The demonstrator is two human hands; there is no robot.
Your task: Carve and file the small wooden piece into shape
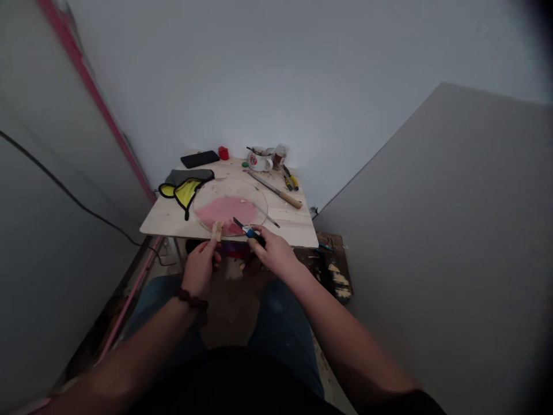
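At the table's front edge my left hand (202, 262) is closed on a small piece of wood (217, 231), its thumb or a finger lying along it. My right hand (273, 249) grips a utility knife (249, 231) with a blue and black handle; the dark blade points up and left, apart from the wood. Under both, a round clear disc (207, 190) with a pink area (228, 210) lies on the pale table (298, 230). On the disc's right side rests a thin metal tool (266, 215).
A wooden-handled saw or file (276, 190) lies at the right, near yellow pliers (291, 180). Behind stand a white mug (260, 161) of tools and a jar (280, 155). At the left are a grey-yellow cloth (185, 185), a black phone (200, 159) and a red object (223, 153). Walls enclose the table.
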